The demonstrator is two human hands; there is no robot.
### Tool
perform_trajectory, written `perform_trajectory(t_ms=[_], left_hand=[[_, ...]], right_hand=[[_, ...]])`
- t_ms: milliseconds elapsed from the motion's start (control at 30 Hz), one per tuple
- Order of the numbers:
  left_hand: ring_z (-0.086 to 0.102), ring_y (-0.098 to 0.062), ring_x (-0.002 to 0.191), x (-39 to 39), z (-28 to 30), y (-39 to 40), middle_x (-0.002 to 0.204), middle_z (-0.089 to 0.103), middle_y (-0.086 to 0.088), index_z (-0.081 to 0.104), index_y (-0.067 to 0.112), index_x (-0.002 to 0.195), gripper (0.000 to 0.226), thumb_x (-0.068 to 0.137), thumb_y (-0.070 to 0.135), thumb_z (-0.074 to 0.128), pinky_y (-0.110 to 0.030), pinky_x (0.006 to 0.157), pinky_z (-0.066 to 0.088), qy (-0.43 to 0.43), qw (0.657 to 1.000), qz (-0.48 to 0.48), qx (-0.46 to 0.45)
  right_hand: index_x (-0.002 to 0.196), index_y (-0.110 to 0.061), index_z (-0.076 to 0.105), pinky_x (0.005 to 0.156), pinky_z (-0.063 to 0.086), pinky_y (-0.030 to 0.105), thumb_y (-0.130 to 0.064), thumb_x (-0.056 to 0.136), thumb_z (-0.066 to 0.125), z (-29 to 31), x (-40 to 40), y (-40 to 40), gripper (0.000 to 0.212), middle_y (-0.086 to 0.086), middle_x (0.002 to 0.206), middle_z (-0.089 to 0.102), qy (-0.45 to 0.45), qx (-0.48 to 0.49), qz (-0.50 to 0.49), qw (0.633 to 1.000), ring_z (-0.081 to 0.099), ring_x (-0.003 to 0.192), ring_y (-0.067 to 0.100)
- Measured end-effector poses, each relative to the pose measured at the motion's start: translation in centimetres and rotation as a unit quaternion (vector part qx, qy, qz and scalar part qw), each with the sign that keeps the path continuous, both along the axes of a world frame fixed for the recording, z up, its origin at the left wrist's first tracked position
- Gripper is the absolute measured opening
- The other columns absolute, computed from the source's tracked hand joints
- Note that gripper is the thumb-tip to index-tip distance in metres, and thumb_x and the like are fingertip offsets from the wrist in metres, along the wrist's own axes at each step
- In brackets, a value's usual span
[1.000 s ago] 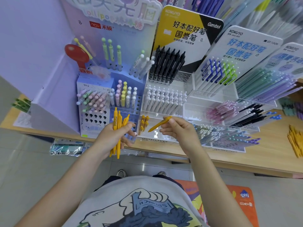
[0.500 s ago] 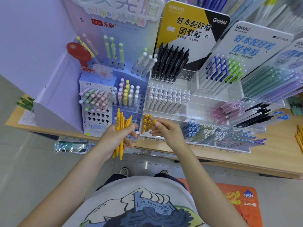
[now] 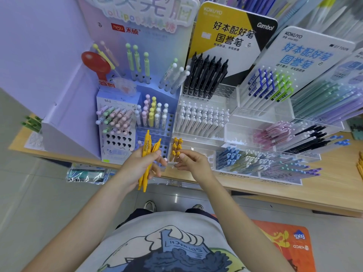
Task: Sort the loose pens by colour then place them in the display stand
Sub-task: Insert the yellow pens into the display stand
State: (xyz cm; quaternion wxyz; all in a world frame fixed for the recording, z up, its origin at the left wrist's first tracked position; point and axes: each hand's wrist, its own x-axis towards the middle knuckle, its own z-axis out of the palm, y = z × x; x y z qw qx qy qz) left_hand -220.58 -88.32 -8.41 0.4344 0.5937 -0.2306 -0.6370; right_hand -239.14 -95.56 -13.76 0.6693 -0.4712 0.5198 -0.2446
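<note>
My left hand [image 3: 140,166] grips a bunch of several loose yellow pens [image 3: 146,152], held upright in front of the blue stand. My right hand [image 3: 193,162] reaches to the clear acrylic display stand [image 3: 220,134]. Its thumb and index fingertip pinch the nearest of several yellow pens [image 3: 176,148] standing in the stand's front left compartment. The two hands are close together, a few centimetres apart.
The stand holds rows of white pens [image 3: 200,120], black pens [image 3: 206,75] and pastel pens [image 3: 261,160]. A blue cardboard stand [image 3: 117,138] with pastel pens is on the left. More yellow pens [image 3: 360,167] lie at the wooden shelf's right edge. An orange mat [image 3: 284,242] is on the floor.
My right hand carried one yellow pen from mid-air down into the front left compartment among the other yellow pens. My left hand stayed put with its bunch.
</note>
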Motion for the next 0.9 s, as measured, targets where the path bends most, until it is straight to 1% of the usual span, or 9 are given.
perform_trajectory(t_ms=[67, 167, 333, 467, 567, 633, 700, 800, 900], left_hand=[[0.061, -0.023, 0.055, 0.0, 0.1, 0.0, 0.091, 0.071, -0.015, 0.057, 0.009, 0.114, 0.023, 0.099, 0.027, 0.058, -0.025, 0.043, 0.039, 0.018, 1.0, 0.004, -0.001], [0.064, -0.022, 0.059, -0.2, 0.2, -0.1, 0.091, 0.072, -0.011, 0.062, 0.012, 0.116, 0.029, 0.095, 0.033, 0.059, -0.025, 0.047, 0.043, 0.009, 1.0, -0.022, -0.008], [0.061, -0.021, 0.058, -1.9, 0.4, -1.0, 0.086, 0.072, -0.009, 0.071, 0.016, 0.106, 0.031, 0.083, 0.037, 0.067, -0.024, 0.046, 0.041, -0.007, 0.996, -0.086, -0.037], [0.063, -0.022, 0.066, -3.7, 0.8, -1.8, 0.083, 0.074, -0.005, 0.071, 0.014, 0.098, 0.011, 0.095, 0.022, 0.064, -0.024, 0.053, 0.044, -0.03, 0.992, -0.113, -0.036], [0.07, -0.019, 0.073, -3.9, 1.0, -2.0, 0.093, 0.077, -0.006, 0.07, 0.015, 0.11, 0.021, 0.1, 0.028, 0.057, -0.027, 0.062, 0.049, -0.013, 0.991, -0.134, -0.027], [0.069, -0.019, 0.073, -3.9, 1.1, -2.0, 0.096, 0.076, -0.007, 0.071, 0.016, 0.109, 0.021, 0.099, 0.029, 0.058, -0.027, 0.06, 0.049, -0.011, 0.991, -0.132, -0.027], [0.067, -0.018, 0.066, -4.2, 0.9, -2.0, 0.089, 0.075, -0.007, 0.07, 0.017, 0.107, 0.015, 0.097, 0.025, 0.062, -0.025, 0.054, 0.046, -0.029, 0.993, -0.106, -0.031], [0.064, -0.018, 0.059, -4.9, 0.8, -2.3, 0.08, 0.071, -0.006, 0.067, 0.021, 0.109, 0.015, 0.094, 0.016, 0.068, -0.024, 0.048, 0.043, -0.05, 0.996, -0.065, -0.04], [0.064, -0.02, 0.06, -4.9, 1.1, -2.3, 0.078, 0.071, -0.003, 0.066, 0.023, 0.112, 0.015, 0.098, 0.024, 0.063, -0.025, 0.047, 0.043, -0.04, 0.996, -0.075, -0.037]], right_hand=[[0.106, -0.008, 0.069, 0.068, 0.059, 0.03, -0.006, 0.095, 0.061, 0.2, -0.1, 0.1, 0.013, 0.009, 0.084, 0.07, 0.012, -0.005, -0.019, 1.0, 0.069, 0.068, 0.022], [0.108, -0.003, 0.068, 0.062, 0.057, 0.032, -0.009, 0.095, 0.063, 1.7, -0.9, 0.2, 0.015, 0.012, 0.079, 0.068, 0.043, -0.028, -0.062, 0.997, 0.063, 0.063, 0.024], [0.099, -0.009, 0.075, 0.053, 0.045, 0.026, -0.016, 0.094, 0.066, 6.1, -1.0, 0.9, 0.013, 0.0, 0.069, 0.065, -0.026, -0.045, -0.024, 0.998, 0.051, 0.056, 0.017], [0.093, -0.009, 0.075, 0.051, 0.039, 0.024, -0.018, 0.095, 0.065, 7.5, -1.2, 0.9, 0.014, -0.009, 0.06, 0.06, -0.005, -0.062, -0.025, 0.998, 0.043, 0.053, 0.012], [0.101, -0.006, 0.074, 0.051, 0.036, 0.026, -0.018, 0.098, 0.06, 7.5, -1.9, 0.6, 0.019, -0.003, 0.057, 0.051, -0.012, -0.047, -0.051, 0.998, 0.042, 0.052, 0.012], [0.109, -0.005, 0.072, 0.052, 0.036, 0.027, -0.019, 0.1, 0.057, 7.6, -2.3, 0.5, 0.023, 0.001, 0.062, 0.05, -0.056, -0.023, -0.063, 0.996, 0.043, 0.054, 0.015], [0.11, -0.008, 0.073, 0.052, 0.039, 0.026, -0.021, 0.1, 0.055, 7.8, -2.4, 0.4, 0.024, 0.003, 0.066, 0.053, -0.089, -0.006, -0.061, 0.994, 0.046, 0.054, 0.016], [0.104, -0.01, 0.074, 0.051, 0.041, 0.026, -0.022, 0.097, 0.06, 8.3, -1.9, 0.4, 0.019, 0.002, 0.066, 0.056, -0.073, -0.024, -0.066, 0.995, 0.048, 0.052, 0.015], [0.105, -0.006, 0.073, 0.051, 0.04, 0.027, -0.018, 0.1, 0.057, 8.5, -1.9, -0.2, 0.02, 0.002, 0.064, 0.055, -0.038, -0.057, -0.074, 0.995, 0.048, 0.051, 0.014]])
